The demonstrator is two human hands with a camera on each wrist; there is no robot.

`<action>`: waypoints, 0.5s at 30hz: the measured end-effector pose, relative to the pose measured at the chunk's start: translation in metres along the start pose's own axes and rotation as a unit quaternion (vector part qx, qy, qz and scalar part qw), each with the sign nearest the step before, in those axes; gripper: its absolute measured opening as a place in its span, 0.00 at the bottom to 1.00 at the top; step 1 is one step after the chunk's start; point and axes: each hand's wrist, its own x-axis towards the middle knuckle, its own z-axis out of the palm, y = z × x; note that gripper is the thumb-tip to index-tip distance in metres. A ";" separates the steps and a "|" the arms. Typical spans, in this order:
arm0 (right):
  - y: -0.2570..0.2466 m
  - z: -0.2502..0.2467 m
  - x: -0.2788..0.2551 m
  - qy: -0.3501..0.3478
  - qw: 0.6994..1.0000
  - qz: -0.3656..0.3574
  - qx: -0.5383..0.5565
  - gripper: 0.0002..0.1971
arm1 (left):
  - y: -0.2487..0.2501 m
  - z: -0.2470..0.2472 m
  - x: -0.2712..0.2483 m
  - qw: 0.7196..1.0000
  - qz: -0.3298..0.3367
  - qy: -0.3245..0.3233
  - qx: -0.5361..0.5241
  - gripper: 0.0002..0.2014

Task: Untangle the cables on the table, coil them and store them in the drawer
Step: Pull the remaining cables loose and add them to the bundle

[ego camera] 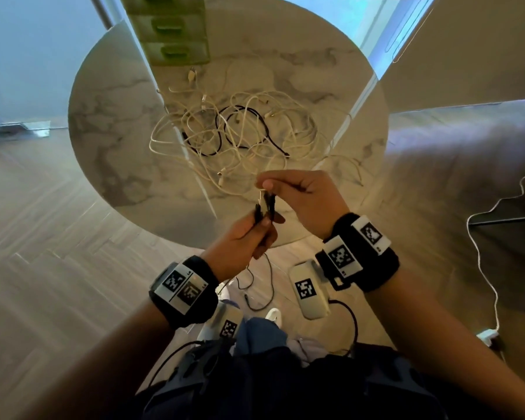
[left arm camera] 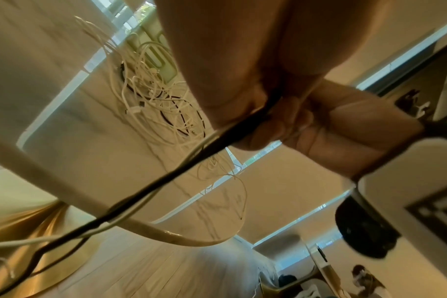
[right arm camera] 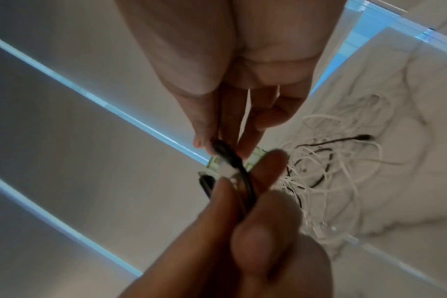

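Both hands form the grip at centre frame: the left hand (ego camera: pixel 243 237) curls its fingers round a bunch of black cable (ego camera: pixel 265 206), and the right hand (ego camera: pixel 297 198) pinches that bunch's top end. Beyond them, the round marble desk (ego camera: pixel 109 140) carries a tangle of white and black cables (ego camera: pixel 234 131) in the middle of the frame. At upper centre a green drawer unit (ego camera: pixel 172 31) stands on the desk's far edge, with herringbone wood floor (ego camera: pixel 43 237) at left.

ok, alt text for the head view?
Both hands, left hand and right hand, hold a small bundle of black and white cables over the near edge of a round marble table. A tangle of white and black cables lies before green drawers.
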 end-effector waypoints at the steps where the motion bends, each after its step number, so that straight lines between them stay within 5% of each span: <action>1: 0.005 -0.001 -0.004 -0.002 1.000 0.009 0.016 0.08 | 0.001 0.003 -0.003 1.000 0.004 -0.002 0.002 0.13; 8: 0.016 -0.003 -0.033 -0.053 0.994 -0.019 0.093 0.13 | 0.004 0.021 -0.015 1.000 -0.004 -0.009 -0.009 0.12; 15: 0.022 -0.016 -0.044 -0.095 0.993 -0.047 0.059 0.16 | 0.006 0.024 -0.025 0.998 -0.041 -0.039 -0.040 0.13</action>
